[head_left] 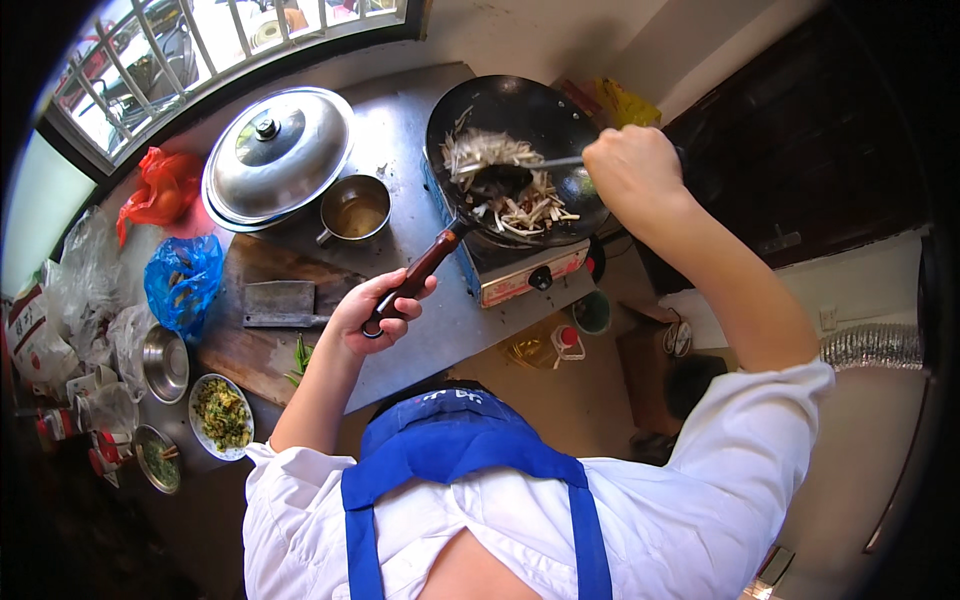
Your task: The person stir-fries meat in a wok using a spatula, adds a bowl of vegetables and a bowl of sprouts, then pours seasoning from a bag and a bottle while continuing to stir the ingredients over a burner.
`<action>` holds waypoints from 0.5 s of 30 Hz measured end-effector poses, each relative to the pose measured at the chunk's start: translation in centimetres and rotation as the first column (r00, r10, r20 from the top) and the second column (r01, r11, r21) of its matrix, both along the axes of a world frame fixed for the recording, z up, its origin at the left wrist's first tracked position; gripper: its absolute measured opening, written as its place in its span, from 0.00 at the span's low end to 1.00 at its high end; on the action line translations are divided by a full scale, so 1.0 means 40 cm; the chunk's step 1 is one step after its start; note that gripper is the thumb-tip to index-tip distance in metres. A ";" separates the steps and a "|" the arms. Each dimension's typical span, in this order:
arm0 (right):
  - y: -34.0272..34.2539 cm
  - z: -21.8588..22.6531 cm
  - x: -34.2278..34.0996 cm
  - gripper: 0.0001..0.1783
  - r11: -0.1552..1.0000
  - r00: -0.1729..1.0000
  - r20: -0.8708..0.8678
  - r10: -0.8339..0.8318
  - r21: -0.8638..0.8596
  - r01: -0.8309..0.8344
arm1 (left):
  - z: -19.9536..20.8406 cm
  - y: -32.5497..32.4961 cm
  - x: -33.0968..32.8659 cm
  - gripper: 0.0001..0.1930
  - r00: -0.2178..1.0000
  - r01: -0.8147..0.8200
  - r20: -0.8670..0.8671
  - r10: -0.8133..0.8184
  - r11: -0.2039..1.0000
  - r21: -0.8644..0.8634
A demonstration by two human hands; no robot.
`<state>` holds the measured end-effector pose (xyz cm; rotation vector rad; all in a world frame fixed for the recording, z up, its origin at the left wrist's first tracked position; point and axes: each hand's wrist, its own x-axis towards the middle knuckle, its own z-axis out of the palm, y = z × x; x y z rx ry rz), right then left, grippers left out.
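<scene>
My left hand (365, 315) grips the dark reddish-brown handle (430, 262) of a black wok (565, 125), with the fingers curled round it. The wok sits on a gas stove (520, 283) and tilts slightly. My right hand (635, 165), a closed fist, holds a metal spatula (560, 162) over the wok's right side. Its shaft reaches left into pale shredded strips of food (535, 208). Motion blurs the upper part of the food, and the spatula's blade is hidden there.
Left of the wok are a large lidded metal pan (275, 160) and a small pot (355, 212) of brownish liquid. A cleaver (280, 303) lies on a wooden board (255, 262). Further left are a blue bag (185, 280), a metal bowl (165, 365) and a food dish (222, 415).
</scene>
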<state>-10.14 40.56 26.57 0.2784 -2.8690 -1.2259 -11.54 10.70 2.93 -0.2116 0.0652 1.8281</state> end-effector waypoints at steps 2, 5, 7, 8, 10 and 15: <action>0.046 -0.029 -0.035 0.04 0.999 0.998 -0.069 0.009 0.038 -0.007 | 0.008 0.001 -0.001 0.21 1.000 0.000 -0.026 -0.001 0.999 -0.036; 0.067 0.097 -0.039 0.06 0.961 0.966 -0.035 -0.257 -0.115 0.252 | 0.002 -0.015 0.003 0.20 0.998 -0.039 -0.057 0.037 0.998 -0.049; 0.140 0.168 -0.031 0.07 0.850 0.851 0.122 -0.510 -0.080 0.521 | 0.005 -0.015 0.004 0.19 0.998 -0.036 -0.056 0.034 0.999 -0.031; 0.188 0.172 -0.015 0.07 0.869 0.873 0.089 -0.479 -0.092 0.486 | 0.005 -0.015 0.002 0.19 0.997 -0.036 -0.068 0.033 0.999 -0.040; 0.253 0.156 -0.033 0.11 0.683 0.689 0.244 -0.682 -0.123 0.720 | 0.008 -0.021 0.002 0.19 0.995 -0.036 -0.094 0.030 0.998 -0.059; 0.457 -0.082 -0.031 0.15 0.540 0.708 0.275 -0.650 -0.489 0.685 | 0.022 -0.001 -0.006 0.19 0.995 -0.012 -0.101 -0.001 0.991 -0.133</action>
